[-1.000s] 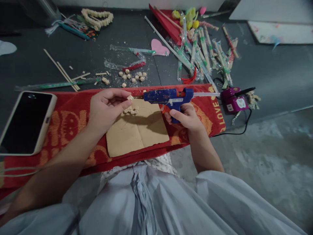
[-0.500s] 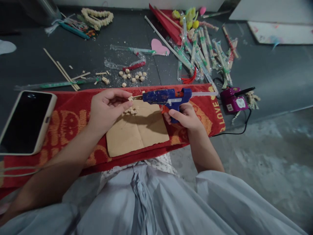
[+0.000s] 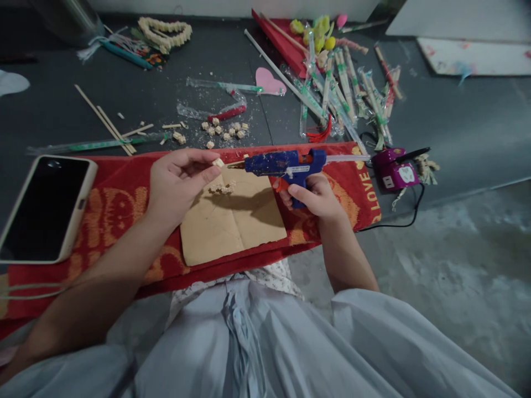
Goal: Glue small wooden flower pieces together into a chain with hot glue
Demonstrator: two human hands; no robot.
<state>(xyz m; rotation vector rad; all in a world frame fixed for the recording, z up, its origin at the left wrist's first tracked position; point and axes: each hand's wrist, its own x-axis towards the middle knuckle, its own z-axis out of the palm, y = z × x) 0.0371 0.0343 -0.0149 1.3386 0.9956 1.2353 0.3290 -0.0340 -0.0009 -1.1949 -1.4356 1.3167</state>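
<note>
My right hand (image 3: 313, 196) grips a blue glue gun (image 3: 286, 164) by its handle, nozzle pointing left, a glue stick poking out of its back end. The nozzle tip touches a small pale wooden block (image 3: 218, 162) pinched between the thumb and fingers of my left hand (image 3: 178, 179). Both hands hover over a folded brown cardboard sheet (image 3: 236, 224) that lies on a red patterned towel (image 3: 112, 204). A small cluster of joined wooden blocks (image 3: 222, 189) rests on the cardboard just under the left fingers.
A phone (image 3: 43, 207) lies on the towel's left end. Loose blocks (image 3: 224, 130), wooden sticks (image 3: 105, 119), wrapped chopsticks (image 3: 352, 91), a pink heart (image 3: 269, 82) and a block garland (image 3: 166, 30) litter the dark mat. A purple socket (image 3: 396, 171) with a black cord sits at right.
The glue gun's nozzle moved left until it met the block in my left hand. The left hand lifted slightly; the block cluster stays on the cardboard.
</note>
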